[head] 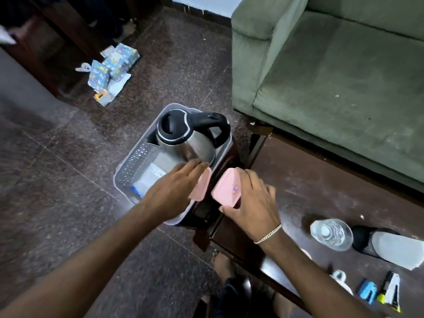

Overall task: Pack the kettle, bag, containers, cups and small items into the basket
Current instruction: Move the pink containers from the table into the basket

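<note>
Head view looks down on a grey perforated basket [128, 171] perched at the corner of a dark wooden table [309, 180], with the steel kettle [183, 138] already standing in its far end — heaviest thing first, probably so lighter pieces can fill the space around it. A white packet, perhaps the bag [149, 180], lies flat on the basket floor near the kettle. The left hand [174, 191] is clasped around a pink container [200, 187] held on edge just inside the basket's near right wall, likely to slot it into the narrow gap there. The right hand [252, 203] grips a second pink container [226, 191] from above, fingers wrapped over its lid, just outside the basket rim — seemingly waiting its turn. Well to the right on the table sit a clear glass cup [331, 234], a dark mesh pouch [385, 246] and a few small items [378, 292] not yet packed.
</note>
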The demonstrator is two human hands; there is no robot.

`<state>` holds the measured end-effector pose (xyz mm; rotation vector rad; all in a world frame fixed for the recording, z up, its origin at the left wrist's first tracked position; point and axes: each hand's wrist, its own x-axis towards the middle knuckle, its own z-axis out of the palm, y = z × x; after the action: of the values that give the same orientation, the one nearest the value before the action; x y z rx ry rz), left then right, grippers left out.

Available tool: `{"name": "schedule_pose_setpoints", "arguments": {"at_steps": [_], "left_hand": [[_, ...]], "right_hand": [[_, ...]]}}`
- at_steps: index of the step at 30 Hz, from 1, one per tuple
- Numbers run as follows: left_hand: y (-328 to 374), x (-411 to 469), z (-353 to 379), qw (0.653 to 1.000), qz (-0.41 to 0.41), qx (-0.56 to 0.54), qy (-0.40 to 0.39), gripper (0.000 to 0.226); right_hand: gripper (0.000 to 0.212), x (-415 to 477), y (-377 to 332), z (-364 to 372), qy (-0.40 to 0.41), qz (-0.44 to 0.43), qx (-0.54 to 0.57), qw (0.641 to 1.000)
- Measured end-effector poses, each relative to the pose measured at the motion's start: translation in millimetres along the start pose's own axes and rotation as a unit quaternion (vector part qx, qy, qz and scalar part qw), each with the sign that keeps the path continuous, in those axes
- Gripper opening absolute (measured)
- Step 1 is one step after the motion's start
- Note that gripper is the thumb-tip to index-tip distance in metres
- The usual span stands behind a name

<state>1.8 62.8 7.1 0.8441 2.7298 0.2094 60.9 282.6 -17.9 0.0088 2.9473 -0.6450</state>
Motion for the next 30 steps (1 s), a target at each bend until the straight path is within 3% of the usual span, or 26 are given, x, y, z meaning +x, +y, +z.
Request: {"name": "schedule_pose_setpoints", "arguments": {"at_steps": [6,12,17,21,26,30], "left_hand": [[-71,-41,-13,0.995,-0.018,0.03,-0.095,0.102],[-119,-40,9,0.987,-0.039,0.019,-0.155,0.108],[-130,-28,28,0.977,-0.027,0.003,-0.212,0.105],[-140,-25,33,0.974,-0.028,-0.018,-0.225,0.105],[-147,-20,36,0.973,-0.033,-0.01,-0.227,0.111],[-145,-24,36,0.975,-0.035,-0.001,-0.219,0.12]], "right_hand": [[0.097,13,-83,34,0.005,-0.042,0.048,0.998],[0.097,20,-126,86,-0.041,-0.026,-0.004,0.999],[0.063,20,-132,107,-0.063,0.003,-0.054,0.996],[0.056,22,-131,109,-0.074,0.026,-0.064,0.995],[0.088,26,-131,113,-0.105,0.041,-0.059,0.992],[0.1,24,-129,111,-0.101,0.034,-0.048,0.993]]}}
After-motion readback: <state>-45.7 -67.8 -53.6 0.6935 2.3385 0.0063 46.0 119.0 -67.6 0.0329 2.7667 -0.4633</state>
